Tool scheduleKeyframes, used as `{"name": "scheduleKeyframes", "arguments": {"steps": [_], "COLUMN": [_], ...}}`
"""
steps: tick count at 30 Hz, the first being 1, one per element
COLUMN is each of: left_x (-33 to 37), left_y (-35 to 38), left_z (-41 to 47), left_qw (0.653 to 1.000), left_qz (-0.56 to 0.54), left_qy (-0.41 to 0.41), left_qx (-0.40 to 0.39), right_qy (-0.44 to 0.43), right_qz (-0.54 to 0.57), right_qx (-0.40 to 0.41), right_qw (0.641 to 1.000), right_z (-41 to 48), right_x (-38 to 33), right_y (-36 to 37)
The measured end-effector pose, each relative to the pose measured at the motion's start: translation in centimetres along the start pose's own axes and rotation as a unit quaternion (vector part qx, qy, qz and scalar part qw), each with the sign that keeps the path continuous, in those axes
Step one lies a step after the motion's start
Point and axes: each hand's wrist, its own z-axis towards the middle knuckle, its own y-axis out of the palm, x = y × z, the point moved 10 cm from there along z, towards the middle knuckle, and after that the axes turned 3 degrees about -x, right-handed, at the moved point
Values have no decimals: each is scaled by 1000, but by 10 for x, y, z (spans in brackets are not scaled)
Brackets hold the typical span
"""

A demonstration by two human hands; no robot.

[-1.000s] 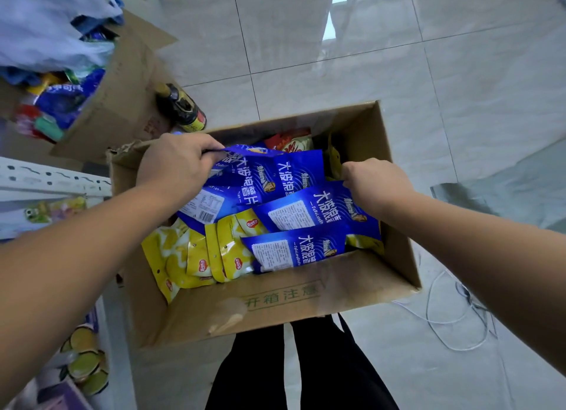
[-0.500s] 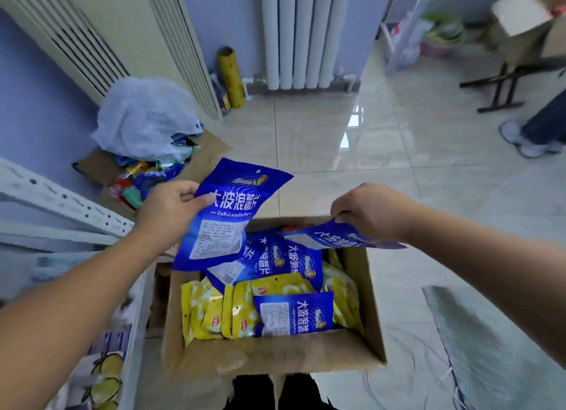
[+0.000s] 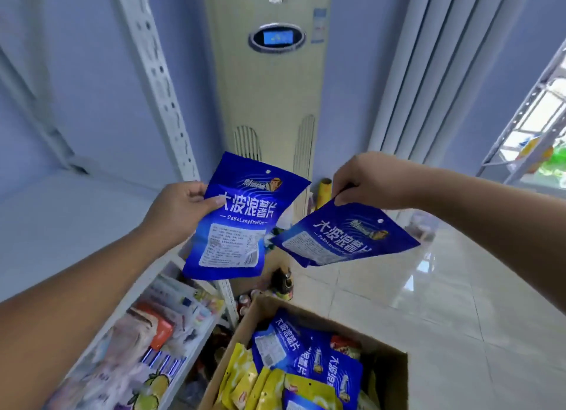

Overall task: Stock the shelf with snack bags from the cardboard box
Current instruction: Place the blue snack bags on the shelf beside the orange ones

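Note:
My left hand (image 3: 180, 209) grips a blue snack bag (image 3: 235, 222) by its left edge and holds it upright at chest height. My right hand (image 3: 367, 181) pinches a second blue snack bag (image 3: 343, 235) by its top corner, and that bag hangs tilted to the right of the first. Both bags are in the air above the open cardboard box (image 3: 245, 327) at the bottom, which holds several blue and yellow bags. The white shelf (image 3: 61, 226) spreads to the left, its upper board bare beside my left hand.
A lower shelf level (image 3: 147, 333) at the bottom left holds mixed packets. A white perforated upright (image 3: 153, 72) rises by the shelf's corner. A tall cream air conditioner (image 3: 272, 88) stands ahead, bottles (image 3: 283, 284) sit on the floor near it, and glossy tile (image 3: 459, 287) lies to the right.
Both hands have lifted a blue bag each out of the box and raised them. My view has swung up from the box and floor to the shelf and the air conditioner.

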Motion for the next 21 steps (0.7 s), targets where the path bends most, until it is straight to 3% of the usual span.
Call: {"name": "scheduleKeyframes", "arguments": {"steps": [4, 10, 21], "left_x": [6, -19, -118], "left_y": [-89, -224, -445], "left_z": [-36, -121, -376], "left_qw": [997, 983, 940], "left_qz": [-28, -56, -63], "left_qy": [3, -13, -62], "left_qx": [74, 177, 329], "right_qy": [-44, -146, -280], "right_qz": [36, 4, -41], "right_qx": [33, 56, 54], "right_qw": [998, 988, 958], "right_z": [18, 39, 15], "right_x": [-67, -207, -509], "right_y": [-47, -83, -68]}}
